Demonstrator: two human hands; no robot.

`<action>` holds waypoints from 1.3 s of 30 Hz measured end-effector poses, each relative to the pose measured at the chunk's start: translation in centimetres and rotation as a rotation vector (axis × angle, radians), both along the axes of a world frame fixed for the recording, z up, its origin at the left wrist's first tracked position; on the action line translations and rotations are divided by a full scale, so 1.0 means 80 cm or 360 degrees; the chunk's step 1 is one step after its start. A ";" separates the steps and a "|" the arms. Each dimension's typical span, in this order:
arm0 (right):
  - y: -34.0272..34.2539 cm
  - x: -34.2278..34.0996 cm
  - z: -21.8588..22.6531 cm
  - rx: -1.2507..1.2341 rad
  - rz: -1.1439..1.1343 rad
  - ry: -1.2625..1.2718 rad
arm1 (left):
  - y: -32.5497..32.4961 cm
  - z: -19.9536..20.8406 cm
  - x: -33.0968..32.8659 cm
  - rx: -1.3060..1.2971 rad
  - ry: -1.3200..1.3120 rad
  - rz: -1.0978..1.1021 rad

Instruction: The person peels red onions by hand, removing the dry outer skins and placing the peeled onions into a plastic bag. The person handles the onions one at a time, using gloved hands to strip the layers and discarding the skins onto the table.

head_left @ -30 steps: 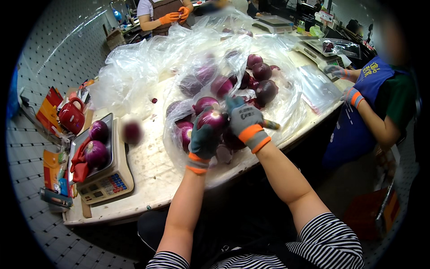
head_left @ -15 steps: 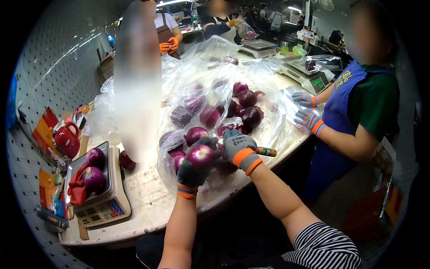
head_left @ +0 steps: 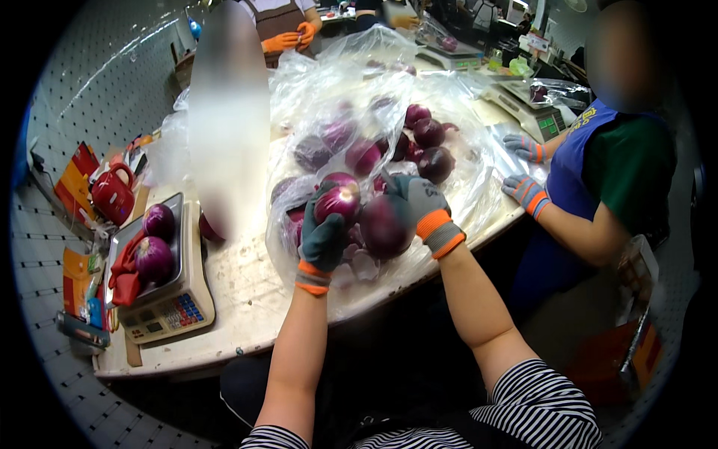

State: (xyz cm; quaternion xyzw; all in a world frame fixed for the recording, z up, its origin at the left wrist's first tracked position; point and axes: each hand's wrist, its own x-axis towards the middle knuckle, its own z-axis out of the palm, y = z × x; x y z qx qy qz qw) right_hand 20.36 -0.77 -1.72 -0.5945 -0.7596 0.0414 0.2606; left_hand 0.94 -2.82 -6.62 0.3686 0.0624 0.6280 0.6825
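Note:
My left hand point(head_left: 323, 241), in a dark grey glove with an orange cuff, is closed around a shiny red onion point(head_left: 342, 200). Close beside it, my right hand point(head_left: 425, 200) is in the same kind of glove, fingers curled. A narrow grey strip, by its look a knife blade point(head_left: 386, 176), shows at those fingers; its handle is hidden. Below the right fingers is a dark red onion point(head_left: 384, 228), blurred, and whether the hand touches it I cannot tell. Loose peel point(head_left: 365, 266) lies under the hands on a clear plastic bag point(head_left: 280, 239). More red onions point(head_left: 428, 133) lie just beyond.
A scale point(head_left: 161, 314) with two onions and a red cloth stands at left, near a red kettle point(head_left: 112, 187). A co-worker's gloved hands point(head_left: 526, 193) rest at the table's right edge by another scale point(head_left: 527, 108). Another person in orange gloves point(head_left: 288, 39) stands opposite.
Both hands have risen in view and turned. The patterned handle that stuck out past my right wrist is now out of sight. The left hand still holds an onion; the view has tipped downward.

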 end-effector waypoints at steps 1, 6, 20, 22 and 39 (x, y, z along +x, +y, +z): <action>-0.010 -0.002 0.014 -0.0123 0.0086 0.0374 | -0.002 0.001 0.001 -0.0076 0.0027 0.0069; -0.028 -0.019 0.027 -0.0616 0.0674 0.1513 | -0.004 0.005 0.010 0.0111 0.0625 0.0727; 0.008 0.000 -0.007 -0.1293 0.0785 0.3103 | 0.002 -0.009 0.026 0.0310 0.0408 0.0771; 0.016 0.019 -0.008 -0.1391 0.0578 0.3419 | 0.003 -0.013 0.022 0.0232 0.0438 0.0747; 0.064 0.088 -0.065 -0.0286 -0.0727 0.4232 | -0.004 -0.017 0.029 0.0180 0.0740 0.0565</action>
